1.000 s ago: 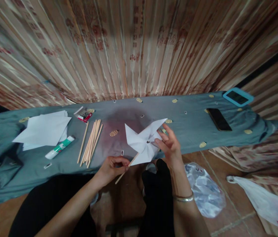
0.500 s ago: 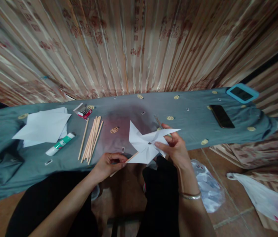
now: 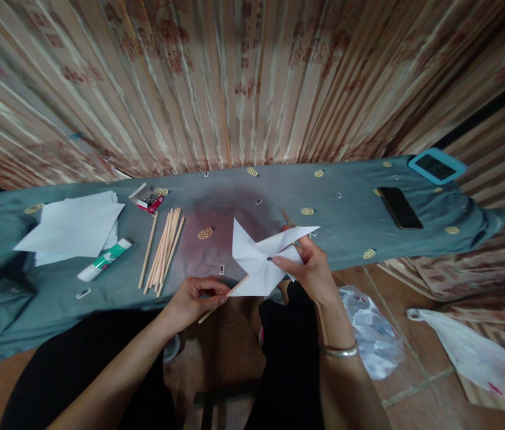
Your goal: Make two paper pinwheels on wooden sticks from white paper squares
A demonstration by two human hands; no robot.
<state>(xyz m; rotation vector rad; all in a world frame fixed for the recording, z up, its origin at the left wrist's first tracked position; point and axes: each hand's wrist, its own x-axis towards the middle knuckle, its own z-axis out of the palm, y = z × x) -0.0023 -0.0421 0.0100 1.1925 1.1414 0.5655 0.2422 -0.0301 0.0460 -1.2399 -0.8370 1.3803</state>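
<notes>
From the head view, the left hand [image 3: 192, 301] pinches the near end of a thin stick [image 3: 222, 300] between thumb and fingers, its grip closed on the wood. The stick slants up to the right and runs under a white paper pinwheel [image 3: 259, 258], held just above the near edge of the worktop [image 3: 346, 230]. The right hand [image 3: 310, 272] has its grip closed on the pinwheel's right blades, a fingertip pressing at the centre where the blades meet.

I judge the step to be fixing the paper wheel to the stick's top. The next move seems to call for steady pressure at the centre while the left hand keeps the stick from twisting.

Left on the worktop lie a bundle of sticks [image 3: 162, 251], a glue tube [image 3: 104, 267], a pile of paper sheets [image 3: 70, 226] and a small red box [image 3: 150, 203]. A dark phone [image 3: 399, 207] lies far right.

Against half a second ago, the pin at the centre is now covered by the fingertip, and the wheel has tipped a little toward the left hand. The left hand holds the stick much as before.
</notes>
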